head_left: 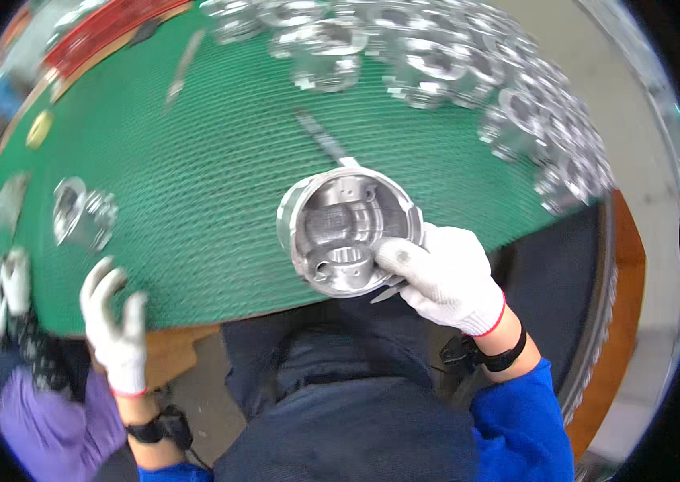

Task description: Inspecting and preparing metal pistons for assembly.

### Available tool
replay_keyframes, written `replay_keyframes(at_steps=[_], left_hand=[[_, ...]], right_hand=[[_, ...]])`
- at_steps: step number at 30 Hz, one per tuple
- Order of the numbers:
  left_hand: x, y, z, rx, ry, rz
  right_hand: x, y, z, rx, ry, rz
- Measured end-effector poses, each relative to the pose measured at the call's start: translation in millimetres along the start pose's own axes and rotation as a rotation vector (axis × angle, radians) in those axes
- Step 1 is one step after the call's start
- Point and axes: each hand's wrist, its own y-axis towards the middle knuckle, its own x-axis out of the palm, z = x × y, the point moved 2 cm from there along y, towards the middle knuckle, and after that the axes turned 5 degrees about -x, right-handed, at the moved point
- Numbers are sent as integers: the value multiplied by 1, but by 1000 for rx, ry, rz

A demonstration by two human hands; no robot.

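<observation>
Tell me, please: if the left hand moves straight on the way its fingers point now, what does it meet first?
The left hand, open and empty, points up and slightly left over the green mat. First in that line is probably the lone metal piston lying there, though depth is unclear.

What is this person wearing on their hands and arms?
Both hands wear white knitted cotton gloves with thin red-trimmed cuffs: the left hand and the right hand. The right glove's thumb tip looks smudged grey. Each wrist carries a black strap: the left black wristband and the right black wristband. Bright blue sleeves cover the arms above them.
</observation>
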Motion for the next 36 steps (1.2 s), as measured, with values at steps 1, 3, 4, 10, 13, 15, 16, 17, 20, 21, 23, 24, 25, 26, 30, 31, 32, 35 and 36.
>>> replay_keyframes(at_steps=[1,3,4,10,13,15,16,17,20,21,23,24,25,26,30,31,32,35,36], left_hand=[[4,4,6,107,68,-1],[14,-3,-9,56,-54,-55],[17,-5,-20,-14,-93,-68],[6,-23,-32,-52,-142,-30],[-7,-15,1,-88,-271,-90],[-26,0,36,153,-262,-227],[-34,11,54,328,-256,-317],[-29,26,67,399,-294,-415],[10,34,78,465,-61,-253],[18,30,72,496,-27,-202],[19,27,67,528,19,-157],[15,21,69,529,60,-171],[12,15,70,527,102,-185],[10,9,69,518,117,-192],[11,-17,62,501,179,-125],[12,-22,62,502,156,-84],[12,-26,63,503,132,-42],[10,-32,60,502,61,-49],[11,-33,57,484,23,-74]], right_hand=[[13,11,-4,-28,-1,-66],[36,36,-11,-86,12,-127],[44,46,-12,-54,56,-78],[34,21,8,262,-40,-112],[54,10,6,268,-202,-97],[57,6,4,248,-235,-89],[54,4,3,260,-203,-65],[53,2,5,270,-175,-38],[52,5,6,249,-148,-45],[52,5,6,249,-141,-37],[53,4,8,242,-103,-44],[52,3,7,239,-88,-41],[51,2,7,241,-93,-41],[51,1,7,241,-97,-42],[50,-1,8,217,-93,-33],[51,-3,9,225,-89,-32],[51,-2,9,197,-91,-6],[53,0,9,205,-92,-5],[53,1,8,205,-90,-9]])
